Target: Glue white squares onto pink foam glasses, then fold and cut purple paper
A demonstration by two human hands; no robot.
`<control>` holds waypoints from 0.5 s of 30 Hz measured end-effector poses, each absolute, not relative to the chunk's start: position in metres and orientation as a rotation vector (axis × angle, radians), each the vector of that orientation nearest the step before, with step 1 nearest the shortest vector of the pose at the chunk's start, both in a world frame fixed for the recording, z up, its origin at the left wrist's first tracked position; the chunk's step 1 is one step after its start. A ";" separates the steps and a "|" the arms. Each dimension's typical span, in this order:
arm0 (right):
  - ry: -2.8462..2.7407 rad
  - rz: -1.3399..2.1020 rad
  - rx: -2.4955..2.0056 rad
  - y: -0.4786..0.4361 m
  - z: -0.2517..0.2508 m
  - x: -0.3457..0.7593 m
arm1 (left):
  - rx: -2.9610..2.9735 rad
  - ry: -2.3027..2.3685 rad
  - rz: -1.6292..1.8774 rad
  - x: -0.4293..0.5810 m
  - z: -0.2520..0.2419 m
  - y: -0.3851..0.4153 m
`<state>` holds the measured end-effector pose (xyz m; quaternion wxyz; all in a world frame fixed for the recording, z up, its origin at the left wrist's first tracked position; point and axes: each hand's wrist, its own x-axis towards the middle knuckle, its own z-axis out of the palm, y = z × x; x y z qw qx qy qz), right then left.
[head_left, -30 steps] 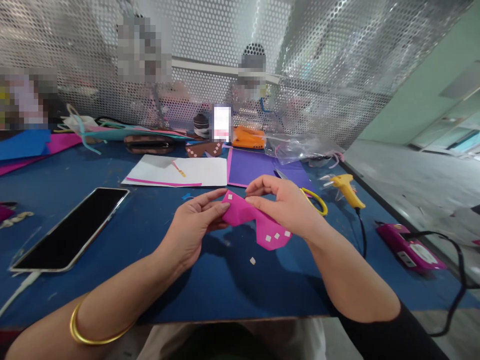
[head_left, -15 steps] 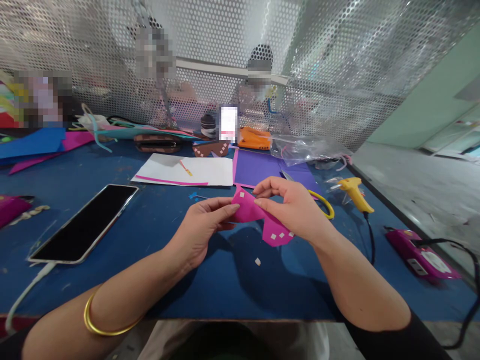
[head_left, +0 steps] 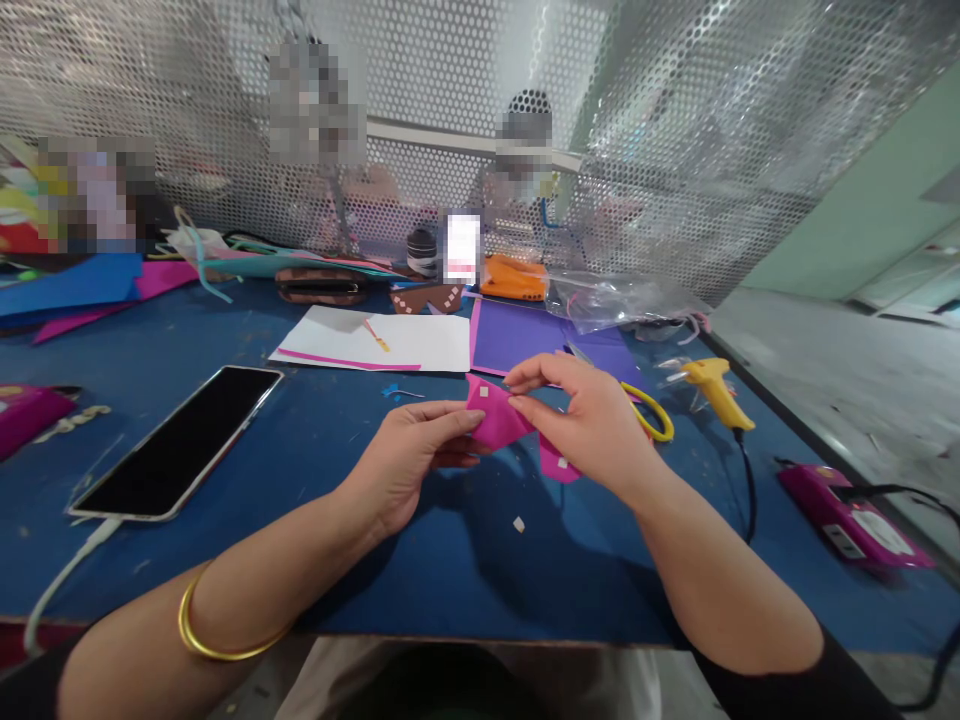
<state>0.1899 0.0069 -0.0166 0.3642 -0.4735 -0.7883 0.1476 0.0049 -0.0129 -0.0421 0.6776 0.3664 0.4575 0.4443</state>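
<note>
Head view.

Pink cutout (head_left: pixel 496 420), one: reference item, lying in front of the person, raised above the bench (head_left: pixel 450 600). Two lobes joined by a narrower part that the fingers half cover; long axis runs from left to right, dropping toward the right end. White square (head_left: pixel 484 392) near its upper left corner; a second on the right lobe.

Left hand (head_left: pixel 409 450): at the left end of the pink cutout, thumb over the front, fingers behind, pinched on it. The cutout lies to the right of this hand.

Right hand (head_left: pixel 592 420): at the upper edge of the pink cutout, near its middle, overlapping the right lobe. Thumb on the edge, forefinger tip just above, narrow gap; whether it grips the sheet or a small piece, cannot tell. Both hands are touching; neither is nearer.

Loose white chip (head_left: pixel 519 524): on the bench, on the person's side of the pink cutout.

Blue scrap (head_left: pixel 391 391): left of the pink cutout, slightly beyond.

White sheet (head_left: pixel 431 340): beyond it, to the left.

Purple sheet (head_left: pixel 517 335): directly beyond it.

Glue gun (head_left: pixel 709 380): well to its right.
</note>
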 end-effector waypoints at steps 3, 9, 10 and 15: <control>-2.053 0.199 -1.095 0.005 -0.022 0.186 | 0.824 1.037 1.031 0.006 -0.042 -0.013; -2.099 0.049 -0.989 0.000 -0.028 0.180 | 0.850 1.088 1.099 0.008 -0.040 -0.015; -2.102 0.046 -0.994 0.000 -0.028 0.180 | 0.853 1.099 1.104 0.008 -0.039 -0.015; -2.084 0.068 -1.024 0.000 -0.028 0.179 | 0.864 1.114 1.095 0.009 -0.038 -0.015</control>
